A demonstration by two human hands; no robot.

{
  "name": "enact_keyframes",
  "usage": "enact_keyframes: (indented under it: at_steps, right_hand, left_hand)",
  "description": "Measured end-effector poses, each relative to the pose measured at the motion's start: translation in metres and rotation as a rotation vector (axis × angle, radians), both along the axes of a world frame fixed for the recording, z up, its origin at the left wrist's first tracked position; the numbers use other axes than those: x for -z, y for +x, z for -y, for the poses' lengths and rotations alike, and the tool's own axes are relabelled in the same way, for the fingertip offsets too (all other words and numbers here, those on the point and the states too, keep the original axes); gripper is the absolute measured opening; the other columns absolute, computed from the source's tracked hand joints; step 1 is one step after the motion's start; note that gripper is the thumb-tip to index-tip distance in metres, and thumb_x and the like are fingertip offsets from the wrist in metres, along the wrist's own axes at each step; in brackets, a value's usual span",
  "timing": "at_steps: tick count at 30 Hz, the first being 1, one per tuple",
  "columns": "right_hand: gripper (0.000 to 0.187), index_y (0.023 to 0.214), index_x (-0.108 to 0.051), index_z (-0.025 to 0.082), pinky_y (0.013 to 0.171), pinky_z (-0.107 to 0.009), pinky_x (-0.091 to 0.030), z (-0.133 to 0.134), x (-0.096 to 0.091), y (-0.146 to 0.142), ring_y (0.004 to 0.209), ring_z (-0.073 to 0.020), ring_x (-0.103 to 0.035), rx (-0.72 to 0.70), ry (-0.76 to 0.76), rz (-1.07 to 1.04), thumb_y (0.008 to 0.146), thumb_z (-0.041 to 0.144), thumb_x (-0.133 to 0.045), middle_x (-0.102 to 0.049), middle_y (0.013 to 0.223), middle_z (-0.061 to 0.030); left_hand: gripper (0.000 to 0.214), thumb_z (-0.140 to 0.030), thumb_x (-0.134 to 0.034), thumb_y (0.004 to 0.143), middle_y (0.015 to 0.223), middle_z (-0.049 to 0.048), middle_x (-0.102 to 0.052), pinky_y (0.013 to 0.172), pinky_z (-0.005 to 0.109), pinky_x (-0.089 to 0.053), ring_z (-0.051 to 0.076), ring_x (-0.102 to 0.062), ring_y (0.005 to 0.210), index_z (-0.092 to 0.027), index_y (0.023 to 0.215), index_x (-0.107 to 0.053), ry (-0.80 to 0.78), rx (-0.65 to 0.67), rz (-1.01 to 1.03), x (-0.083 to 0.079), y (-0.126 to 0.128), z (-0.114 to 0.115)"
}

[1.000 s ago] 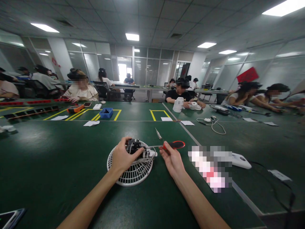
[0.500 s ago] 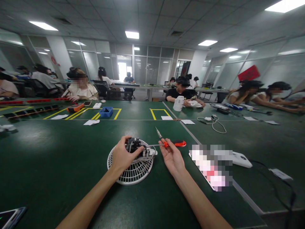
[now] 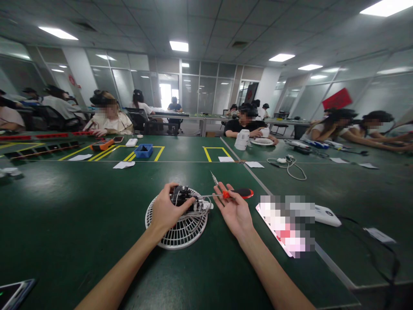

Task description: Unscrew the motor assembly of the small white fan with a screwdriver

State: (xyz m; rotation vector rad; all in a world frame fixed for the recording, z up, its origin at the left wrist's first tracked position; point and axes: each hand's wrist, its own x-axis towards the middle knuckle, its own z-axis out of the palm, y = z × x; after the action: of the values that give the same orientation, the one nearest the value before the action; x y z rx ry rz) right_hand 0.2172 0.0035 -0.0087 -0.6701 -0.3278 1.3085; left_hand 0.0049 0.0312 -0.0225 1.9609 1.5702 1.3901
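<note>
A white round fan grille (image 3: 180, 228) lies flat on the green table (image 3: 80, 206). On it sits a black motor part with white wires (image 3: 185, 199), and my left hand (image 3: 166, 211) is closed round it. My right hand (image 3: 234, 209) holds a screwdriver with a red and black handle (image 3: 237, 193) in its fingertips. The shaft runs level to the left and its tip reaches the motor part. A second thin tool (image 3: 214, 178) lies on the table just behind the shaft.
A white device (image 3: 327, 215) and a blurred flat item (image 3: 284, 224) lie to the right. A phone corner (image 3: 13, 292) shows at bottom left. Farther off are a blue bin (image 3: 143, 151), paper slips, a coiled cable (image 3: 290, 165) and several seated people.
My right hand has turned the screwdriver in its fingers and shifted slightly right. My left hand and the motor part have stayed put.
</note>
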Motion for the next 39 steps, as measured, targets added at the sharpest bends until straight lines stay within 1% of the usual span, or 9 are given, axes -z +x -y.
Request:
enact_keyframes:
  at_steps: [2, 6, 11, 18, 22, 26, 31, 35, 39]
  right_hand:
    - [0.018, 0.094, -0.063, 0.024, 0.09, -0.039, -0.061, -0.001, 0.002, -0.002, 0.109, -0.0235, -0.073, 0.017, -0.021, 0.046, 0.082, 0.023, -0.076, -0.078, 0.11, -0.0066]
    - [0.026, 0.085, -0.065, 0.021, 0.079, -0.032, -0.063, -0.002, 0.007, -0.005, 0.091, -0.021, -0.075, 0.069, -0.084, 0.139, 0.077, 0.033, -0.086, -0.079, 0.095, -0.0082]
    - [0.032, 0.071, -0.066, 0.018, 0.054, -0.022, -0.057, -0.003, 0.012, -0.003, 0.055, -0.0116, -0.061, 0.125, -0.128, 0.193, 0.067, 0.033, -0.093, -0.066, 0.061, 0.0024]
    - [0.037, 0.081, -0.067, 0.018, 0.074, -0.025, -0.064, -0.005, 0.013, 0.001, 0.072, -0.0139, -0.071, 0.175, -0.035, 0.145, 0.058, 0.019, -0.097, -0.073, 0.075, 0.0017]
    - [0.033, 0.085, -0.066, 0.019, 0.085, -0.026, -0.063, -0.004, 0.007, 0.003, 0.086, -0.0163, -0.076, 0.126, -0.045, 0.056, 0.063, 0.003, -0.084, -0.078, 0.084, -0.0016]
    - [0.035, 0.09, -0.066, 0.021, 0.085, -0.028, -0.064, -0.002, 0.0, 0.001, 0.095, -0.0176, -0.077, 0.104, -0.045, 0.018, 0.066, -0.002, -0.074, -0.079, 0.092, -0.0022]
    - [0.025, 0.083, -0.067, 0.019, 0.076, -0.025, -0.064, 0.0, 0.003, -0.004, 0.08, -0.0166, -0.076, 0.109, -0.078, 0.057, 0.068, 0.012, -0.086, -0.077, 0.082, -0.0035]
    - [0.033, 0.08, -0.07, 0.017, 0.057, -0.02, -0.06, -0.002, 0.009, -0.003, 0.059, -0.0115, -0.067, 0.102, -0.075, 0.108, 0.059, 0.02, -0.095, -0.071, 0.068, 0.0024]
    - [0.034, 0.074, -0.07, 0.016, 0.062, -0.019, -0.061, -0.005, 0.011, 0.0, 0.062, -0.0113, -0.067, 0.076, -0.067, 0.079, 0.054, 0.014, -0.097, -0.072, 0.069, 0.0009]
  left_hand:
    - [0.061, -0.061, -0.079, 0.072, 0.108, 0.0082, -0.071, 0.089, 0.046, -0.055, 0.028, -0.069, 0.097, -0.023, 0.116, -0.06, 0.003, 0.003, -0.003, 0.0, 0.0, 0.0]
    - [0.061, -0.061, -0.079, 0.072, 0.108, 0.0085, -0.071, 0.088, 0.045, -0.055, 0.028, -0.069, 0.097, -0.023, 0.116, -0.059, 0.004, 0.002, -0.002, -0.001, 0.0, 0.0]
    - [0.061, -0.063, -0.077, 0.073, 0.108, 0.0082, -0.071, 0.088, 0.046, -0.054, 0.028, -0.069, 0.096, -0.023, 0.116, -0.06, -0.004, 0.004, -0.012, -0.001, 0.0, 0.0]
    - [0.063, -0.064, -0.078, 0.071, 0.107, 0.0079, -0.071, 0.087, 0.046, -0.055, 0.029, -0.07, 0.096, -0.024, 0.117, -0.06, -0.01, -0.006, 0.012, 0.002, -0.001, -0.002]
    - [0.063, -0.063, -0.079, 0.071, 0.109, 0.0075, -0.071, 0.088, 0.045, -0.055, 0.028, -0.07, 0.097, -0.024, 0.117, -0.06, -0.023, -0.007, 0.013, 0.001, -0.001, -0.001]
    - [0.064, -0.064, -0.078, 0.071, 0.109, 0.008, -0.071, 0.088, 0.047, -0.055, 0.029, -0.07, 0.097, -0.024, 0.117, -0.06, -0.033, -0.006, 0.007, 0.0, 0.0, 0.0]
    - [0.061, -0.063, -0.077, 0.073, 0.108, 0.0084, -0.071, 0.087, 0.045, -0.055, 0.029, -0.07, 0.096, -0.023, 0.116, -0.059, 0.002, 0.0, -0.013, 0.0, 0.0, 0.0]
    - [0.062, -0.064, -0.078, 0.072, 0.106, 0.0078, -0.071, 0.087, 0.045, -0.056, 0.029, -0.07, 0.095, -0.023, 0.115, -0.059, -0.005, -0.008, 0.002, 0.001, -0.001, -0.001]
    - [0.063, -0.063, -0.078, 0.072, 0.107, 0.0078, -0.071, 0.088, 0.046, -0.055, 0.029, -0.07, 0.097, -0.023, 0.117, -0.059, -0.027, -0.01, 0.006, 0.001, 0.0, 0.0]
